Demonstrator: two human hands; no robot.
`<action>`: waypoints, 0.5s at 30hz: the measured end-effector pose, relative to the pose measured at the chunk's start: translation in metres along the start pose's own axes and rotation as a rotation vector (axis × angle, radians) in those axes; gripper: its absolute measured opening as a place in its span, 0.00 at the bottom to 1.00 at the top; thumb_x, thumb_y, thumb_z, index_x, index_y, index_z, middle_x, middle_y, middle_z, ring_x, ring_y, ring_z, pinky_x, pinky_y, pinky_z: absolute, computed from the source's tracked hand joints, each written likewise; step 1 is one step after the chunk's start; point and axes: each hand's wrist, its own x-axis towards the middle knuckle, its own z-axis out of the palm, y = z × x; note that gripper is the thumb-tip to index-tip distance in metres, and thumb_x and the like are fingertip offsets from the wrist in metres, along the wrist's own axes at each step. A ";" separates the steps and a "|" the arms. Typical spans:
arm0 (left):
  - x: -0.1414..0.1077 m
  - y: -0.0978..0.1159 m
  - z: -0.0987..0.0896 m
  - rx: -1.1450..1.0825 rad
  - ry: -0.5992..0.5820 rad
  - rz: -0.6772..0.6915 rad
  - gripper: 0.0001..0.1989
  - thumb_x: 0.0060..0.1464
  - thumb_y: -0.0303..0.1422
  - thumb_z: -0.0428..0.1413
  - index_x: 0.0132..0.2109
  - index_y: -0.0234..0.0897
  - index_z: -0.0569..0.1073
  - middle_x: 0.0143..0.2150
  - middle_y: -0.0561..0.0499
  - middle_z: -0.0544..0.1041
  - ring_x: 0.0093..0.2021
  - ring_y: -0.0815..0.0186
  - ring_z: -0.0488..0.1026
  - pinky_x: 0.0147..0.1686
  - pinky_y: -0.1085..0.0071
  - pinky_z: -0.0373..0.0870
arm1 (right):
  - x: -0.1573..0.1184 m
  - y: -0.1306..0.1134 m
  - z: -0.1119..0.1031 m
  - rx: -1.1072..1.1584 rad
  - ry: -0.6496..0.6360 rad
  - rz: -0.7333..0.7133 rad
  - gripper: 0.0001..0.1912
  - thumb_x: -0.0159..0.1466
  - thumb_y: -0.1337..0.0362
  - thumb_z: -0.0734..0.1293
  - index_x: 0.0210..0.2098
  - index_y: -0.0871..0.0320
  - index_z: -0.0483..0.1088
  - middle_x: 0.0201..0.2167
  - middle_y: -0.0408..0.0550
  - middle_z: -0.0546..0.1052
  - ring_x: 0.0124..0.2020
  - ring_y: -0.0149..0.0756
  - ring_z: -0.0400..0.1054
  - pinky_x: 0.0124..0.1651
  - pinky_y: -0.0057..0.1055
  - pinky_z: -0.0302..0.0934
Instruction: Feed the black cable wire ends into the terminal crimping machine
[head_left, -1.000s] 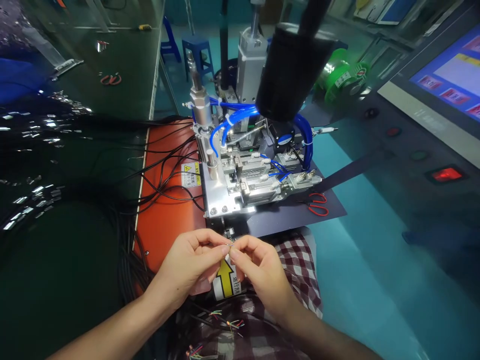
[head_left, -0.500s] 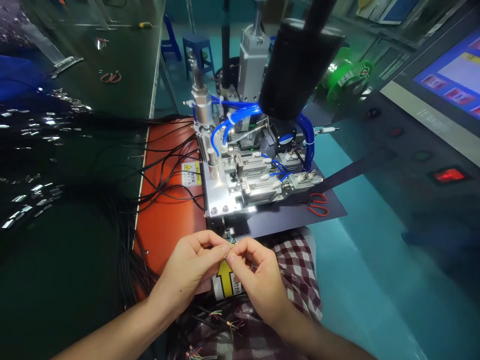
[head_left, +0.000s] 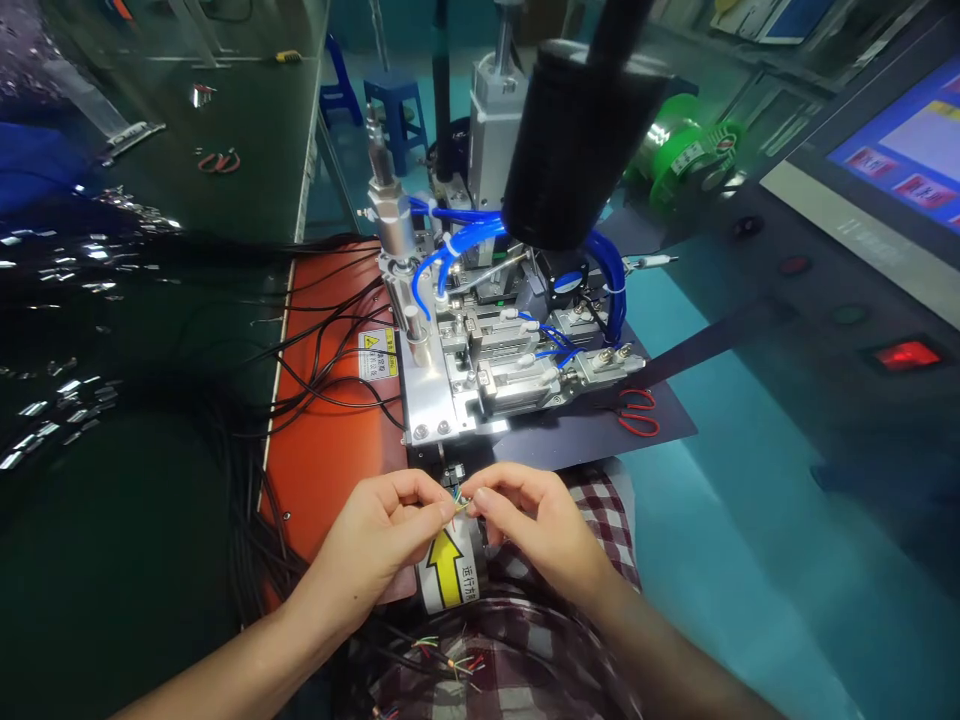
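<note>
My left hand [head_left: 401,518] pinches thin coloured wires [head_left: 460,503] between thumb and forefinger. My right hand [head_left: 531,508] faces it from the other side, thumb and forefinger closed at the same wires. Just beyond the fingertips is a small dark connector block [head_left: 454,474] at the machine's front edge. A white label with a yellow arrow [head_left: 448,572] lies below the hands. Black cables with stripped, coloured wire ends [head_left: 454,663] rest on the checked cloth over my lap.
A metal machine with clamps [head_left: 517,375] and blue air tubes stands ahead on an orange base [head_left: 322,440]. Red-handled scissors [head_left: 639,414] lie on the grey plate. Black cables [head_left: 251,520] run along the left. A control screen [head_left: 900,160] is at upper right; a black cylinder [head_left: 577,150] hangs above.
My right hand's fingertips have moved slightly right, apart from the left's, and more of the wires shows between them. The view has shifted a little.
</note>
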 end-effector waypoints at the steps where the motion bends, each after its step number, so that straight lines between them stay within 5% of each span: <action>1: 0.000 0.000 0.000 0.009 -0.003 0.004 0.10 0.48 0.36 0.58 0.27 0.34 0.70 0.13 0.63 0.53 0.16 0.78 0.44 0.15 0.81 0.42 | 0.001 0.000 0.001 0.018 -0.013 0.016 0.10 0.56 0.59 0.67 0.32 0.60 0.73 0.23 0.43 0.73 0.20 0.27 0.61 0.24 0.27 0.56; 15: 0.003 0.001 -0.003 0.023 -0.081 -0.093 0.12 0.49 0.40 0.59 0.28 0.36 0.70 0.12 0.64 0.51 0.14 0.78 0.42 0.14 0.78 0.41 | -0.002 0.000 0.007 0.044 -0.007 -0.009 0.09 0.58 0.60 0.67 0.26 0.59 0.67 0.17 0.37 0.63 0.19 0.26 0.55 0.22 0.25 0.49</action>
